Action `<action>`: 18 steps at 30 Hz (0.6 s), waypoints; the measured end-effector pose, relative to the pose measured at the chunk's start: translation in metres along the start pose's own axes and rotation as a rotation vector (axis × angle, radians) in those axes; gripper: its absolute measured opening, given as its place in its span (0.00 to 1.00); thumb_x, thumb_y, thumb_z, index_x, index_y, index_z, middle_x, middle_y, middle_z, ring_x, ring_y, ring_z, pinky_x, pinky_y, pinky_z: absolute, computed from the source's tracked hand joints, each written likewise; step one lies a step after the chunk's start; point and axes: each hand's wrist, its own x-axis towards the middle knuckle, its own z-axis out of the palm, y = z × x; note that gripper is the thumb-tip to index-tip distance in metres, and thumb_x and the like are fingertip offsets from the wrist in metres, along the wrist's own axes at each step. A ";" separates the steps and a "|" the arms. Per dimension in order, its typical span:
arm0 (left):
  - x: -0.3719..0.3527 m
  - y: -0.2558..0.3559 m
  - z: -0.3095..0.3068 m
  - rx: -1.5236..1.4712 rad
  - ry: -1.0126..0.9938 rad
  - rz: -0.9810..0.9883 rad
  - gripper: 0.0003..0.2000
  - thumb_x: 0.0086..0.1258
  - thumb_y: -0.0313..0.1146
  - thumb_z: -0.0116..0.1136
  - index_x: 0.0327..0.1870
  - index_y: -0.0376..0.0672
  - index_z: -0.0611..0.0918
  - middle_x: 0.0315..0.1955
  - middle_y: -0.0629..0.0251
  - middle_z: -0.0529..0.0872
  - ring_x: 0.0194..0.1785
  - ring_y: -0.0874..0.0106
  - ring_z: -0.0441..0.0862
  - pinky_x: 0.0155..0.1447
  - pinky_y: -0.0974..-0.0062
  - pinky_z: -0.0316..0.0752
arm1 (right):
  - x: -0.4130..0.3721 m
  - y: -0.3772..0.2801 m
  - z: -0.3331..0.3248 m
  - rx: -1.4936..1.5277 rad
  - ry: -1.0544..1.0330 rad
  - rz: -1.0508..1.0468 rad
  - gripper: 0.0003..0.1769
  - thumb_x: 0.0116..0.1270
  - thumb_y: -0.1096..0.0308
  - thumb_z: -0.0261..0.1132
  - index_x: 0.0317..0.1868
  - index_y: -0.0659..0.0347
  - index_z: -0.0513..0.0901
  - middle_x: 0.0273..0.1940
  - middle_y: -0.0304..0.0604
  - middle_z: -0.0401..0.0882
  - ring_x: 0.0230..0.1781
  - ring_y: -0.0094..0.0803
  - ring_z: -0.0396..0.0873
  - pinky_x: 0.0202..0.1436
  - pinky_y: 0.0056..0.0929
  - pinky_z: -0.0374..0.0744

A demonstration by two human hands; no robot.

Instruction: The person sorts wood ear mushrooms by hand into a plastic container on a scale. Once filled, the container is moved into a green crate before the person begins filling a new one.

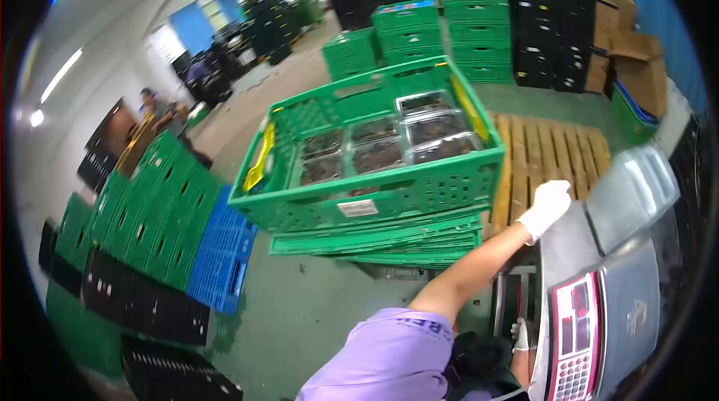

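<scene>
The left arm (473,270) stretches toward two o'clock, ending in a white-gloved left hand (549,208); the gloved right hand (520,334) sits lower, near five o'clock.

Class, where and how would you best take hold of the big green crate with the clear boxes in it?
I'd grip the green crate by its two short ends, at the left yellow bar and right yellow bar, coming from both sides together. It is long, open-topped and loaded with clear boxes, so holding both ends should keep it level.
</scene>
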 end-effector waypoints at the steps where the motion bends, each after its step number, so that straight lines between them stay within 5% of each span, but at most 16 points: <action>1: 0.002 0.020 -0.017 0.006 -0.105 0.011 0.13 0.60 0.34 0.52 0.43 0.45 0.85 0.39 0.54 0.87 0.45 0.55 0.84 0.51 0.60 0.78 | 0.026 0.034 0.003 0.089 -0.041 -0.034 0.14 0.67 0.50 0.61 0.39 0.51 0.79 0.26 0.30 0.74 0.24 0.20 0.70 0.28 0.24 0.68; 2: 0.002 0.045 -0.039 0.014 -0.130 0.013 0.13 0.61 0.34 0.52 0.44 0.45 0.85 0.39 0.54 0.87 0.45 0.56 0.84 0.52 0.61 0.77 | 0.040 0.039 0.011 -0.056 -0.105 -0.044 0.13 0.68 0.52 0.61 0.37 0.52 0.79 0.24 0.30 0.75 0.20 0.19 0.68 0.24 0.23 0.67; 3: 0.004 0.041 -0.021 -0.066 0.077 0.188 0.12 0.63 0.33 0.51 0.42 0.46 0.85 0.39 0.56 0.87 0.44 0.58 0.84 0.51 0.62 0.78 | 0.046 0.030 0.000 -0.201 -0.153 -0.040 0.13 0.69 0.54 0.61 0.34 0.53 0.79 0.22 0.29 0.75 0.17 0.19 0.66 0.21 0.22 0.65; 5: 0.011 0.071 -0.033 0.007 0.175 0.342 0.10 0.65 0.31 0.52 0.43 0.46 0.85 0.36 0.60 0.85 0.40 0.60 0.82 0.47 0.63 0.77 | -0.039 -0.039 0.026 -0.088 -0.219 -0.178 0.12 0.64 0.65 0.65 0.45 0.62 0.82 0.32 0.37 0.79 0.30 0.27 0.74 0.38 0.28 0.75; 6: 0.011 0.090 -0.044 -0.181 0.305 0.380 0.09 0.64 0.28 0.55 0.42 0.44 0.85 0.32 0.62 0.83 0.39 0.61 0.81 0.45 0.64 0.76 | -0.061 -0.056 0.032 -0.169 -0.163 -0.279 0.13 0.63 0.66 0.66 0.45 0.65 0.82 0.33 0.40 0.80 0.32 0.29 0.76 0.40 0.28 0.76; 8: 0.018 0.122 -0.051 -0.189 0.299 0.547 0.10 0.63 0.26 0.56 0.45 0.43 0.83 0.35 0.60 0.82 0.43 0.60 0.80 0.47 0.63 0.75 | -0.063 -0.050 0.033 -0.307 -0.135 -0.416 0.14 0.61 0.68 0.67 0.44 0.68 0.82 0.36 0.49 0.84 0.37 0.35 0.81 0.43 0.30 0.77; 11: 0.029 0.157 -0.049 -0.230 0.299 0.920 0.15 0.61 0.23 0.54 0.49 0.41 0.82 0.44 0.54 0.81 0.46 0.57 0.80 0.51 0.61 0.75 | -0.082 -0.069 0.030 -0.391 -0.119 -0.476 0.13 0.61 0.68 0.67 0.44 0.67 0.83 0.36 0.50 0.83 0.35 0.37 0.81 0.42 0.31 0.77; 13: 0.035 0.161 -0.033 -0.037 0.301 1.001 0.13 0.62 0.23 0.51 0.47 0.39 0.82 0.49 0.51 0.79 0.48 0.56 0.80 0.53 0.60 0.75 | -0.090 -0.075 0.030 -0.419 -0.087 -0.549 0.13 0.60 0.69 0.67 0.44 0.67 0.83 0.32 0.50 0.82 0.33 0.37 0.81 0.40 0.32 0.77; 15: 0.040 0.161 -0.026 0.427 -0.415 0.849 0.11 0.66 0.27 0.47 0.45 0.38 0.80 0.52 0.48 0.77 0.49 0.56 0.80 0.54 0.59 0.74 | -0.101 -0.085 0.030 -0.344 -0.111 -0.480 0.06 0.62 0.72 0.66 0.37 0.66 0.80 0.31 0.42 0.77 0.32 0.28 0.75 0.40 0.28 0.74; 18: 0.050 0.159 -0.029 0.341 -0.296 0.911 0.10 0.69 0.30 0.44 0.43 0.38 0.79 0.48 0.47 0.79 0.49 0.56 0.80 0.52 0.59 0.73 | -0.106 -0.092 0.030 -0.378 -0.108 -0.476 0.08 0.64 0.71 0.64 0.41 0.68 0.81 0.31 0.45 0.79 0.33 0.31 0.77 0.40 0.28 0.75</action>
